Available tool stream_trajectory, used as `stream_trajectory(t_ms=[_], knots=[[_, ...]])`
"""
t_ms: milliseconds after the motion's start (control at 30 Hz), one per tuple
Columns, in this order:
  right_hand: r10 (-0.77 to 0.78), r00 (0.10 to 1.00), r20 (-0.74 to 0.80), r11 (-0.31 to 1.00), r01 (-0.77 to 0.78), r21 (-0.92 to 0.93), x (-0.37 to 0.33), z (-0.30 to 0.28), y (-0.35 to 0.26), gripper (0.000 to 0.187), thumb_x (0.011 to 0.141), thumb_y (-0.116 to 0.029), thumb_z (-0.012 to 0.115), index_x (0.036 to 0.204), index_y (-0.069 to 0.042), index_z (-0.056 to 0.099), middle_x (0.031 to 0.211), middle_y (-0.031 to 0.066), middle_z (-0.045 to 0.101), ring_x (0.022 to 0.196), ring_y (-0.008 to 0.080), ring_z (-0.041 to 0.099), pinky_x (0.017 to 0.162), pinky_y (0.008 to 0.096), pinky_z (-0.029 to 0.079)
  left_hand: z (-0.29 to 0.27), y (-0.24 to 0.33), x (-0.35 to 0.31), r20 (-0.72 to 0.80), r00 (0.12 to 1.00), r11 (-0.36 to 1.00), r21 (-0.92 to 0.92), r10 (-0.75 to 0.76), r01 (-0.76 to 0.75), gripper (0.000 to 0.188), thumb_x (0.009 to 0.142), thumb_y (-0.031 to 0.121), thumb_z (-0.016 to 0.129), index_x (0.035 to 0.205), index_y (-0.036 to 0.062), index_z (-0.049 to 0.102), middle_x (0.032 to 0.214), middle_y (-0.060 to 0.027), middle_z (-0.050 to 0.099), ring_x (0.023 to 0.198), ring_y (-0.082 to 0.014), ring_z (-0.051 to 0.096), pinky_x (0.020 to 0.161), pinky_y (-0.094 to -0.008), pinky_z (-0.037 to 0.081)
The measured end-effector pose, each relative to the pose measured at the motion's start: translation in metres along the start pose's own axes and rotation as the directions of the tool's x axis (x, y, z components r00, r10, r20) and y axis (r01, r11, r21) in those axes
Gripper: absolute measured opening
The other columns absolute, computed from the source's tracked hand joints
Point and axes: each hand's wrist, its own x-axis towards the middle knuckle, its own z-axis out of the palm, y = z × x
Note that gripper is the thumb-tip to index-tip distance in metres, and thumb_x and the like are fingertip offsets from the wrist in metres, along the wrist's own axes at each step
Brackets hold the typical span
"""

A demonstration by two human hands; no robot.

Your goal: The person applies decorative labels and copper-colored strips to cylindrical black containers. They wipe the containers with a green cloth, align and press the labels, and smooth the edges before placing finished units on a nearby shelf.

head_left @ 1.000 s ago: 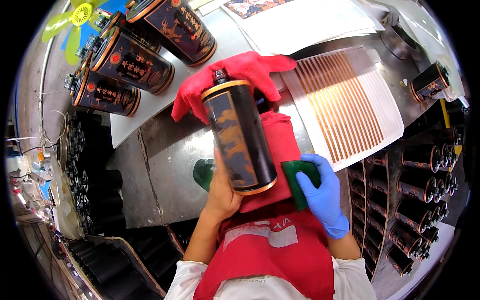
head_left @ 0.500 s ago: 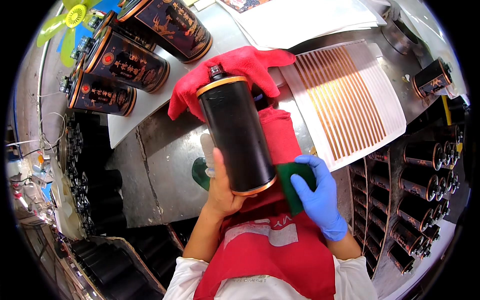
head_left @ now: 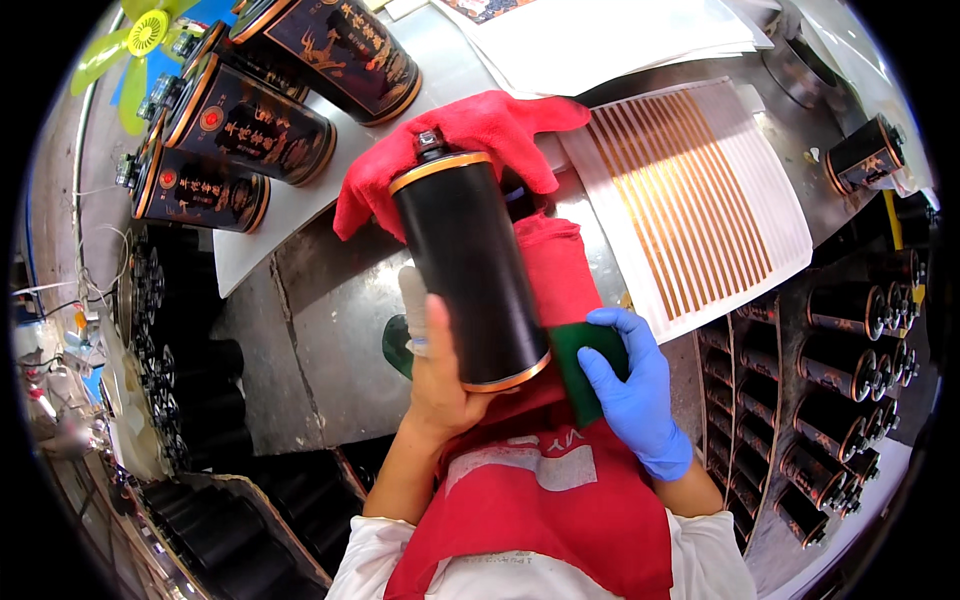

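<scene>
My left hand [head_left: 435,385], with a pale finger cot on a finger, supports a black cylindrical bottle [head_left: 470,270] from its lower left side. The bottle has copper-coloured rims at both ends and a clear stopper at its far end; it tilts away from me over a red cloth [head_left: 370,190]. Its black side facing up carries no print. In a blue glove, my right hand [head_left: 640,400] grips a dark green flat pad [head_left: 575,375] between thumb and fingers, close by the bottle's near right side. Another green piece [head_left: 397,345] shows behind my left fingers.
Decorated black bottles [head_left: 250,120] stand at the far left beside a green fan [head_left: 147,33]. A sheet of copper-coloured strips [head_left: 690,200] lies right of the cloth, with white paper [head_left: 610,45] beyond. Racks of bottles [head_left: 840,370] flank both sides; one bottle [head_left: 865,155] stands far right.
Almost nothing differs. The bottle and both hands sit very slightly further left in the picture; each hand keeps its hold.
</scene>
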Motion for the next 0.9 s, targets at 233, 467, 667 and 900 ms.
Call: stream_trajectory(t_ms=[233,467,667,900], knots=[[-0.152,0.988,-0.002,0.983,0.151,-0.104,-0.004,0.000,-0.021,0.032,0.083,-0.005,0.063,0.113,-0.002,0.054,0.096,0.0093,0.063,0.084,0.0114,0.061,0.075,0.0252,0.049,-0.005,0.031,0.010,-0.095,0.991,0.992,0.102,0.090,-0.080,0.107,0.071,0.021,0.077,0.141,-0.0072,0.001,0.134,-0.0294,0.036,0.125,-0.0429,0.037,0.104,-0.0446,0.027],[0.057,0.997,0.051,0.993,-0.062,0.095,0.004,0.000,-0.002,0.029,0.084,-0.005,0.062,0.112,-0.002,0.054,0.102,0.0063,0.060,0.093,0.0102,0.056,0.083,0.0238,0.046,0.003,0.003,0.000,0.013,1.000,0.993,-0.118,0.027,-0.025,0.093,0.075,0.012,0.072,0.140,-0.0090,0.008,0.126,-0.0284,0.046,0.115,-0.0406,0.049,0.097,-0.0417,0.038],[-0.088,0.996,-0.016,0.995,0.087,-0.045,-0.002,-0.003,-0.012,0.031,0.082,-0.003,0.064,0.111,-0.003,0.054,0.102,0.0071,0.059,0.095,0.0122,0.055,0.084,0.0252,0.044,0.006,-0.013,-0.007,0.008,1.000,0.962,-0.274,0.014,-0.012,0.096,0.081,0.016,0.066,0.140,-0.0074,-0.005,0.131,-0.0277,0.041,0.119,-0.0374,0.048,0.100,-0.0408,0.036],[0.145,0.985,-0.090,0.989,-0.146,-0.006,0.011,-0.016,-0.012,0.028,0.080,0.002,0.060,0.107,-0.001,0.052,0.098,0.0061,0.057,0.090,0.0130,0.056,0.080,0.0243,0.045,0.008,0.014,-0.021,-0.216,0.871,0.863,0.370,0.441,-0.345,0.059,0.075,0.023,0.072,0.127,0.0111,0.047,0.121,-0.0149,0.054,0.119,-0.0350,0.047,0.105,-0.0568,0.022]])
